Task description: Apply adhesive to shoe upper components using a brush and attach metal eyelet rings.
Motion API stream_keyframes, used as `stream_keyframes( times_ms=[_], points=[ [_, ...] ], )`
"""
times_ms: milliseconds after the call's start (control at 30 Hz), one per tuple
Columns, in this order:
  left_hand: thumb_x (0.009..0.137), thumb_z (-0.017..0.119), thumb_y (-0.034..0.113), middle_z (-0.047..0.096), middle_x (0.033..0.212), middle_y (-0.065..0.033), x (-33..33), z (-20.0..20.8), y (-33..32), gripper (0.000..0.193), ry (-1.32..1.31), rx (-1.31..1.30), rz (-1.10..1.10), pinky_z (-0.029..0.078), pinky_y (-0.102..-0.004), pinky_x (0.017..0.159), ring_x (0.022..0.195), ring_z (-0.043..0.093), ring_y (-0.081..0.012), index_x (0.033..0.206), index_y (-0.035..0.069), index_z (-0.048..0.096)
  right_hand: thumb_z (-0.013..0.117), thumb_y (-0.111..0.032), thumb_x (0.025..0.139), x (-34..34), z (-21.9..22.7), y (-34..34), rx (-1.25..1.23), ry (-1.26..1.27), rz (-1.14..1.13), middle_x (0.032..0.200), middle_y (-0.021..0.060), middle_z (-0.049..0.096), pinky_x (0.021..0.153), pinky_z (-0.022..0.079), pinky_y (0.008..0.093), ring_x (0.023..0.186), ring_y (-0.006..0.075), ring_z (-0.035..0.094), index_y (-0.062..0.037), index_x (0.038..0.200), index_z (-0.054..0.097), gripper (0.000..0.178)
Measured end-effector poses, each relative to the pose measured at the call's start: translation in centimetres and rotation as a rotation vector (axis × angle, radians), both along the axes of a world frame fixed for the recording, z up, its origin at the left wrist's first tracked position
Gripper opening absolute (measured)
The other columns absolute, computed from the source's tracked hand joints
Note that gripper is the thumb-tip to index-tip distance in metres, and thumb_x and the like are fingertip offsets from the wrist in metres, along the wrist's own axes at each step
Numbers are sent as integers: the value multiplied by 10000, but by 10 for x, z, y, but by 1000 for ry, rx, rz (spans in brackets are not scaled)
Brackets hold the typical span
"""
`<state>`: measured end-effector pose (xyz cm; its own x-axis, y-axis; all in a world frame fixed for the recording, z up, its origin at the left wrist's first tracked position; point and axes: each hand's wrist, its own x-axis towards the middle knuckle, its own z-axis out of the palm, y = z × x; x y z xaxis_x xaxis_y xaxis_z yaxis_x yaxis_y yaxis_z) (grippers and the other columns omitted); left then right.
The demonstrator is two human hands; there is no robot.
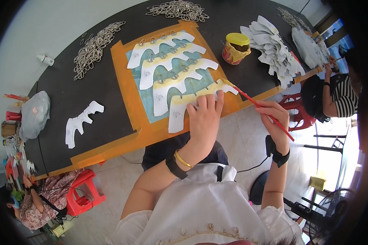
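My left hand (205,116) lies with its fingers spread on the nearest white scalloped piece (177,120), pressing it to the table. A thin red brush (249,98) is held in my right hand (276,122), its tip touching the yellowish coated upper edge at the piece's right end. Beyond it, three similar white pieces (161,102) lie in rows on a blue-green sheet (149,114), with oval metal rings (174,75) along their yellowish edges. No rings show on the nearest piece. A can (232,55) smeared with yellow stands to the right of the sheet.
Orange tape (126,96) borders the sheet and the black table's front edge. Heaps of metal rings (95,51) lie farther back. A pile of white pieces (270,45) is at the right; a single white piece (75,124) lies left. Other people sit at both sides.
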<state>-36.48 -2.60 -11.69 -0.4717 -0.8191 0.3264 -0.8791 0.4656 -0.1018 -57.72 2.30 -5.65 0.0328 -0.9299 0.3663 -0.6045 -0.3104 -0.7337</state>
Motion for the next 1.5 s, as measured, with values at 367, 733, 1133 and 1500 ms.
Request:
stream_keyframes(
  times_ms=[367,733,1133,1500],
  points=[
    [822,633,159,451,949,-21,-2,5,2,584,-1,-5,47,384,-384,709,907,450,-194,1385,195,479,528,42,880,-33,-2,32,-95,-496,-71,1122,197,658,920,519,360,978,285,660,43,1004,697,210],
    [727,790,193,544,1231,-99,60,23,55,643,445,165,-205,446,-426,933,1156,519,-308,1310,89,540,547,82,820,48,-3,28,-178,-346,-10,1049,197,679,810,530,320,889,268,681,65,964,687,201],
    [784,750,94,611,1132,-145,105,17,24,372,588,117,-163,509,-406,879,1049,595,-325,1111,-34,627,596,127,765,86,-3,21,-65,-79,57,1007,140,697,737,542,290,849,240,687,24,926,716,226],
    [792,747,80,624,1168,-148,113,1,23,340,679,165,-199,498,-424,915,1080,590,-354,1104,-7,642,636,103,780,107,-10,2,-156,-129,98,1017,144,698,775,548,315,885,264,692,0,972,706,229]
  ],
)
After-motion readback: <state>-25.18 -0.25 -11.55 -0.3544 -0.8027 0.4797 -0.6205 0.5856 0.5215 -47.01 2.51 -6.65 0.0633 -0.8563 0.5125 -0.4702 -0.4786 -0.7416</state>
